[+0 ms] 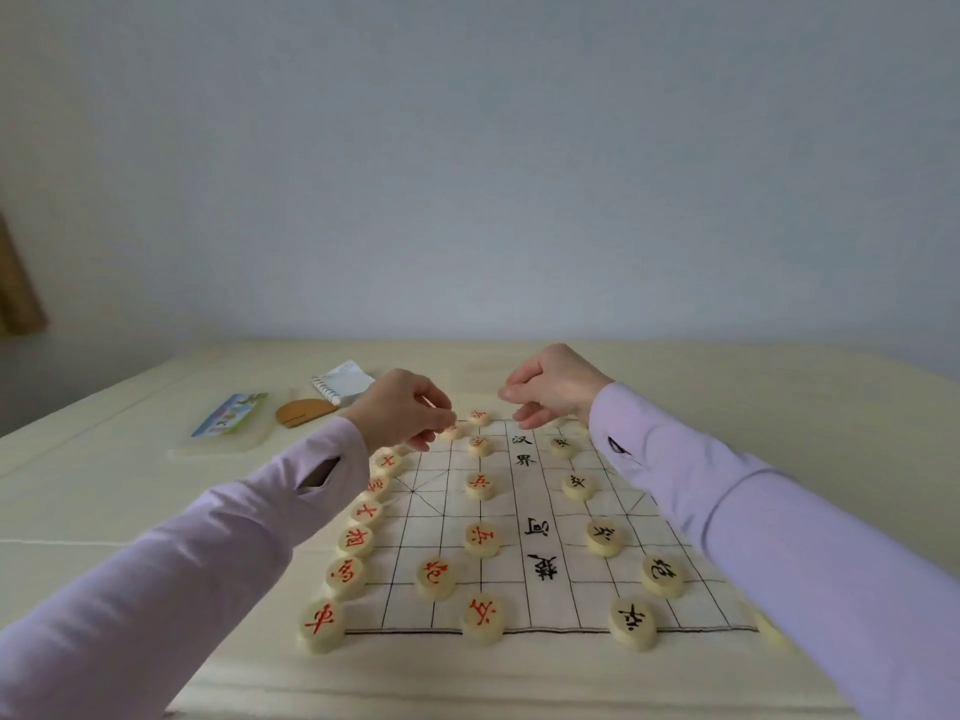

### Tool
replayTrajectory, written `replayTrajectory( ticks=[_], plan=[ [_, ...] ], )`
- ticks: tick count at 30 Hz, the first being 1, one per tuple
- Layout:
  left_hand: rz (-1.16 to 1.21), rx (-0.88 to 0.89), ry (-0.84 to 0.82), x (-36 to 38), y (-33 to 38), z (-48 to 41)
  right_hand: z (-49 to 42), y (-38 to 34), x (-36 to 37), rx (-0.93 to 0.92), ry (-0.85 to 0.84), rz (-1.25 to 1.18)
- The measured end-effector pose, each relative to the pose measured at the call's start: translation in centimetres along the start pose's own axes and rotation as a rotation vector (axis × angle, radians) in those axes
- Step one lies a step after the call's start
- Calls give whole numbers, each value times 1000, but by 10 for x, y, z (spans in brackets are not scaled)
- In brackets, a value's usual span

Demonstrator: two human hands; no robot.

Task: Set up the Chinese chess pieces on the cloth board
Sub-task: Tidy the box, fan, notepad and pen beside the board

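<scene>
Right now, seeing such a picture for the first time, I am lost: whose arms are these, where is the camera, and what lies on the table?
No machine here: a person wears one camera on the head, looking forward and down. The left hand and right hand, in lilac sleeves, reach to the far end of the cloth board. On its left side stand red pieces, on its right black pieces. Both hands' fingers are curled; whether they hold a piece is unclear. Beyond the board lie a notebook and a colourful packet.
</scene>
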State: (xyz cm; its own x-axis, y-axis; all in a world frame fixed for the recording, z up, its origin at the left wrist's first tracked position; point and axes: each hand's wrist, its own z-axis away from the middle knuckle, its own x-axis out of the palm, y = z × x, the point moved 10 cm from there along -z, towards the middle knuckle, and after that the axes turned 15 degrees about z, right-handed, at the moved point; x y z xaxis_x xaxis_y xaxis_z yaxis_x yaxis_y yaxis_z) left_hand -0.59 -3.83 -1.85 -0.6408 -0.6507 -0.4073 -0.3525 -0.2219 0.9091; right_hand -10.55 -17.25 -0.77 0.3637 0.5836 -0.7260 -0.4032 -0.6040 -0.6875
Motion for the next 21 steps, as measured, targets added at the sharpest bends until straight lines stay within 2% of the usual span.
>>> replayTrajectory(
  ticks=[8,11,18,21],
  plan=[
    [-122,-17,122,-42,-28,-63,-93,4,6,105,-2,333],
    [-126,-23,150,-50,-36,-84,-121,8,15,133,-30,375],
    [-158,-35,121,-50,-50,-110,-152,11,40,113,-112,538],
    [-183,-22,104,-48,-49,-114,-159,11,43,87,-85,604]
  ],
)
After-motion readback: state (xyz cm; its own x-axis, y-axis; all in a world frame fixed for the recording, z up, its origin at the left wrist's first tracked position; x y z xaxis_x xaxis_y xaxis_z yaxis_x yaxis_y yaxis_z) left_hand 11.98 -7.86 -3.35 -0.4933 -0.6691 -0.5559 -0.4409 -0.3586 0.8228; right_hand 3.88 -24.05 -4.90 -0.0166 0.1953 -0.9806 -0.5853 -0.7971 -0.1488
